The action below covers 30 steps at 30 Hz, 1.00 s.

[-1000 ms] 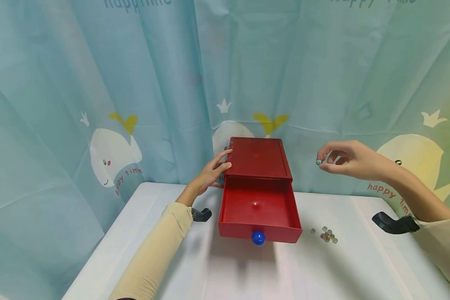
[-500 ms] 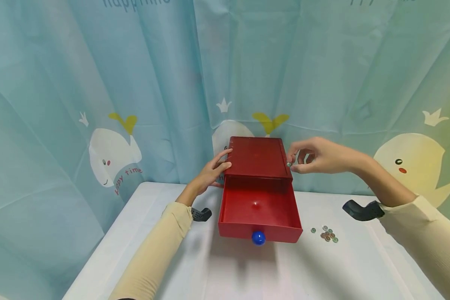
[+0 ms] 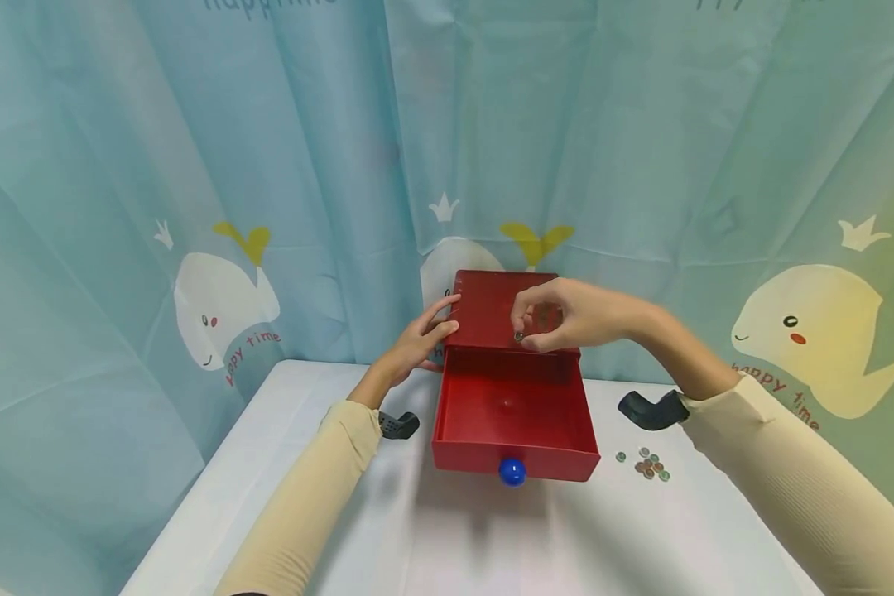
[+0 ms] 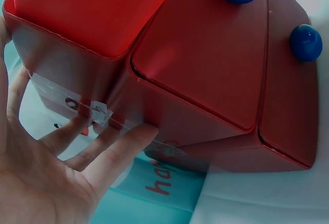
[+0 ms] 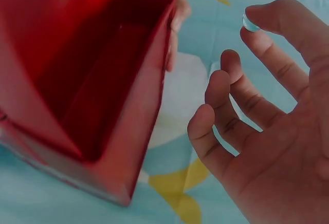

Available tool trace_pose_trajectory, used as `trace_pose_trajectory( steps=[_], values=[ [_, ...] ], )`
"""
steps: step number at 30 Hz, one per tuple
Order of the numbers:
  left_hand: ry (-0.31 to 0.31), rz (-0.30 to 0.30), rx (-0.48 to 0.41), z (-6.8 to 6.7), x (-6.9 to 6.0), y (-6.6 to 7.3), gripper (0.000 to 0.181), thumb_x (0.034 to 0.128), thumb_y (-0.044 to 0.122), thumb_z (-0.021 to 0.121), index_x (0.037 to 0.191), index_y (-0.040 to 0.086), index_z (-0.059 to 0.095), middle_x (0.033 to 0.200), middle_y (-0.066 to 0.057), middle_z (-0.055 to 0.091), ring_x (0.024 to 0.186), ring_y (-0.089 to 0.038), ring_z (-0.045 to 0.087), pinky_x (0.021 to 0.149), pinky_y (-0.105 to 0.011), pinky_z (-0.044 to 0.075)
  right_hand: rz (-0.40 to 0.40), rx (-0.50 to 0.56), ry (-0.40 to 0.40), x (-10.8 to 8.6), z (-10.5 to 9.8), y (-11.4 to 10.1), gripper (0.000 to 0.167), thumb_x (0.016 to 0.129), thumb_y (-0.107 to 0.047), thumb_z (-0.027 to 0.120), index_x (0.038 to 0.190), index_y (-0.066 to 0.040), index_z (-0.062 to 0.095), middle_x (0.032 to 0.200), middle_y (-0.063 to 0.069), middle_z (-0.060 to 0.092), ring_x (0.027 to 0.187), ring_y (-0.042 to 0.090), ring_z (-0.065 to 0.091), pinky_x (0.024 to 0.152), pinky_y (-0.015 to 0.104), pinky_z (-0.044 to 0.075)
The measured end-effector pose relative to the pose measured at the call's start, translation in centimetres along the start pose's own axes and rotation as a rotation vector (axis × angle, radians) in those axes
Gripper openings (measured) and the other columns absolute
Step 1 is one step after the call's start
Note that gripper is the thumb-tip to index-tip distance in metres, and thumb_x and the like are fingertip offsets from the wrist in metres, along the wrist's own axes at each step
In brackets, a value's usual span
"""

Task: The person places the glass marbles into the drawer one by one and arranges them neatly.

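Note:
A red drawer box (image 3: 484, 310) stands at the centre with its top drawer (image 3: 516, 463) pulled out, a blue knob (image 3: 512, 472) on the front. Nothing lies in the visible part of the drawer. My left hand (image 3: 410, 343) rests against the box's left side, fingers spread; in the left wrist view that hand (image 4: 51, 172) touches the side wall. My right hand (image 3: 577, 314) is above the box, behind the drawer opening. Between thumb and index finger it pinches a small greenish glass bead (image 5: 250, 22), the other fingers loosely bent in the right wrist view.
Several small green and brown beads (image 3: 649, 468) lie on the white table (image 3: 685, 530) right of the drawer, one (image 3: 621, 457) slightly apart. A blue-green curtain (image 3: 328, 165) with whale prints hangs behind the box. Lower drawers with blue knobs (image 4: 306, 42) show in the left wrist view.
My right hand has moved left with the pinched bead, from right of the box to above it. My left hand stays against the box, and the drawer has not moved.

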<state>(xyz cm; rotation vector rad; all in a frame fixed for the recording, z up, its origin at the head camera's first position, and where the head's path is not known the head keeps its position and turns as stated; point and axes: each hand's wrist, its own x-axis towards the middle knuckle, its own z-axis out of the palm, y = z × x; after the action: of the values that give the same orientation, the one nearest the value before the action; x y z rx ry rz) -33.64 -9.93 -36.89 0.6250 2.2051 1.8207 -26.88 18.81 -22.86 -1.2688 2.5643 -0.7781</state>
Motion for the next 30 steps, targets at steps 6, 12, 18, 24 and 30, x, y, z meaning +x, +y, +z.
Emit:
trace_pose_trajectory(
  steps=[6,12,18,24,30],
  values=[
    [0.007,-0.006,0.007,-0.1,0.0,0.0,0.062,0.1006,0.043,0.056,0.159,0.041,0.035,0.158,-0.011,0.041,0.138,-0.035,0.047,0.088,-0.061,0.056,-0.043,0.009,-0.013,1.7,1.1,-0.2,0.012,0.091,-0.017,0.076,0.098,-0.022,0.069,0.094,-0.005,0.067,0.089,0.020,0.062,0.069,0.035,0.058],
    [0.020,-0.010,0.013,-0.1,-0.1,0.0,0.061,0.1009,0.043,0.057,0.158,0.042,0.035,0.157,-0.009,0.043,0.136,-0.034,0.049,0.087,-0.060,0.057,-0.061,0.004,-0.010,3.0,2.2,-0.1,0.013,0.089,-0.017,0.077,0.098,-0.023,0.070,0.091,-0.005,0.067,0.086,0.019,0.063,0.072,0.036,0.058],
    [0.020,-0.008,0.015,-0.1,-0.2,0.1,0.061,0.1002,0.044,0.057,0.157,0.044,0.036,0.156,-0.009,0.044,0.135,-0.033,0.051,0.086,-0.059,0.058,-0.050,-0.012,-0.005,3.8,3.0,0.0,0.015,0.087,-0.018,0.079,0.097,-0.024,0.070,0.090,-0.006,0.067,0.085,0.018,0.064,0.074,0.036,0.058],
    [0.010,-0.008,0.014,0.0,-0.2,0.1,0.060,0.1003,0.045,0.056,0.157,0.045,0.036,0.157,-0.008,0.044,0.135,-0.032,0.051,0.086,-0.059,0.058,-0.040,-0.016,-0.010,4.0,3.4,0.2,0.014,0.088,-0.018,0.078,0.097,-0.024,0.070,0.089,-0.007,0.067,0.085,0.017,0.064,0.075,0.036,0.057],
    [0.017,-0.010,0.013,0.1,-0.3,0.2,0.060,0.0999,0.045,0.057,0.157,0.045,0.036,0.157,-0.009,0.044,0.136,-0.033,0.051,0.086,-0.059,0.058,-0.049,-0.018,-0.011,4.1,3.5,0.2,0.012,0.089,-0.018,0.078,0.097,-0.024,0.070,0.090,-0.007,0.067,0.085,0.017,0.063,0.075,0.036,0.056]
  ],
)
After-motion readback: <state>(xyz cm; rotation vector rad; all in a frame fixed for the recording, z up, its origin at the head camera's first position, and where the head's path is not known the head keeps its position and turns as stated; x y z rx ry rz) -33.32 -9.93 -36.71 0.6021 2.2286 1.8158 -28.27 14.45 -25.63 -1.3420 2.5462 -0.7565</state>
